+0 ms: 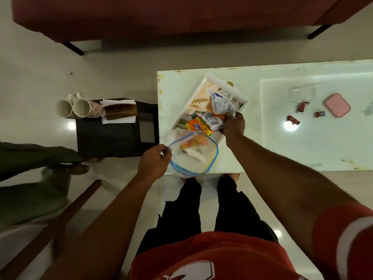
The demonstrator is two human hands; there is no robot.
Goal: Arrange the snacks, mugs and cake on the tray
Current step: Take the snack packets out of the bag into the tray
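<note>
Mugs, cake well left of tray, on stool: still to move. Left hand pinches rim of open bag, overlapping tray's near corner. Snack packets on tray, gripped by right hand. Right of tray: sweets, pink box on counter.

Orange packet in tray: blue oval logo, white letters, partly legible, seemingly ending "Kure". Silver packets carry print too small to read. Red shirt: white marking, cut off.
</note>
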